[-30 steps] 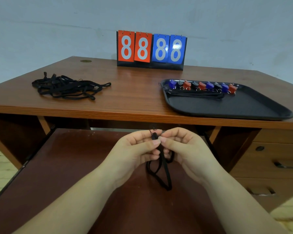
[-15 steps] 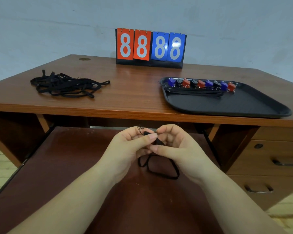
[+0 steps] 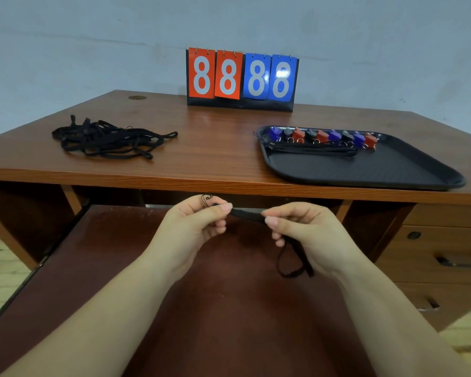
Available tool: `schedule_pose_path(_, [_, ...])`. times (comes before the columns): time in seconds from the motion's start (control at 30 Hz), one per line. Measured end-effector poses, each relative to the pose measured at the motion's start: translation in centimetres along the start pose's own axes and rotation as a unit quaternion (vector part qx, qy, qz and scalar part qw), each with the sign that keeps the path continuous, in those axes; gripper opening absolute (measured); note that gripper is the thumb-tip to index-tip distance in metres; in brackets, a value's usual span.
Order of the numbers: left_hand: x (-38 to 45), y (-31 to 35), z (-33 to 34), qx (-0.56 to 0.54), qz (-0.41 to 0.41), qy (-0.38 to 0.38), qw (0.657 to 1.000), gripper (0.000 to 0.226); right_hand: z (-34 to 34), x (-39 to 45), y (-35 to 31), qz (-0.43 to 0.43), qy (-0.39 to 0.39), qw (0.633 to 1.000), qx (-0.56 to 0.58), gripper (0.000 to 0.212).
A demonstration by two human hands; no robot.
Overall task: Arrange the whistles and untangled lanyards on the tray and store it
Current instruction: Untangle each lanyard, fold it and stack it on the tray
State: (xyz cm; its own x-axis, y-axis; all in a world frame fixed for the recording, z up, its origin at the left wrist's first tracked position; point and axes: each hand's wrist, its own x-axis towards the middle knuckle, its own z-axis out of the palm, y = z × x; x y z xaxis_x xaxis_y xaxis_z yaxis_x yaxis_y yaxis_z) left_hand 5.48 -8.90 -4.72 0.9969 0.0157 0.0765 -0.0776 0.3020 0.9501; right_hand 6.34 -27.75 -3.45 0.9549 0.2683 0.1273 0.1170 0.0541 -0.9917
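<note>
A person's two bare hands are held side by side in front of the near edge of a wooden table [image 3: 215, 159], above a dark reddish pull-out shelf [image 3: 201, 308]. The left hand [image 3: 191, 229] pinches one end of a black lanyard [image 3: 246, 214] between thumb and forefinger, its grip closed on the strap, with a thin curled cord loop poking up above the fingertip. The right hand [image 3: 305, 235] pinches the same lanyard a little further along, its grip also closed on it, so a short stretch of strap runs between the two hands. The rest of the lanyard hangs in a loop below the right hand. On the table, toward the left edge, lies a tangled heap of black lanyards [image 3: 109, 140]. Toward the right edge sits a black tray [image 3: 392, 172], its near rim close to the table's front edge. Along the tray's far side is a row of whistles [image 3: 321, 136] in blue, red and black, with straightened black lanyards [image 3: 310, 151] lying just in front of them. At the table's back edge stands a flip scoreboard [image 3: 242, 77] showing four eights, two on red cards and two on blue. Drawers [image 3: 446, 248] are visible under the table's right side.
</note>
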Motion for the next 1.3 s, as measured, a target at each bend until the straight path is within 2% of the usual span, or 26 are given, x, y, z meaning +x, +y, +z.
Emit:
schedule_pose_path(0.13, [0.7, 0.4, -0.9, -0.01, 0.011, 0.041, 0.999, 0.016, -1.7, 0.1, -0.3, 0.006, 0.012, 0.998, -0.061, 0.009])
schedule_pose_path(0.3, [1.2, 1.0, -2.2, -0.028, 0.023, 0.085, 0.996, 0.017, -3.4, 0.2, -0.7, 0.006, 0.044, 0.995, -0.089, 0.014])
schedule_pose_path(0.53, [1.3, 1.4, -2.8, -0.011, 0.002, 0.091, 0.996, 0.017, -4.1, 0.2, -1.3, 0.005, 0.078, 0.994, -0.07, 0.018])
schedule_pose_path(0.83, [2.3, 3.2, -1.3, -0.019, -0.049, 0.089, 0.995, 0.018, -5.5, 1.1, -4.2, -0.02, 0.113, 0.986, -0.122, 0.016])
schedule_pose_path(1.0, [4.9, 5.9, 1.3, 0.061, -0.024, 0.051, 0.997, 0.004, -8.6, 2.6, -7.7, -0.019, 0.124, 0.984, -0.127, 0.014])
schedule_pose_path(1.07, [6.3, 6.7, 2.6, 0.11, 0.002, 0.041, 0.993, 0.007, -10.1, 3.3, -8.7, -0.017, 0.128, 0.979, -0.159, 0.012])
schedule_pose_path(1.2, [9.2, 7.2, 5.2, 0.248, 0.061, 0.042, 0.966, 0.014, -13.1, 5.5, -9.9, -0.008, 0.142, 0.962, -0.231, 0.01])
schedule_pose_path(1.3, [11.5, 7.0, 6.4, 0.308, 0.084, 0.034, 0.947, 0.015, -14.9, 7.2, -10.3, -0.004, 0.145, 0.951, -0.274, 0.009])
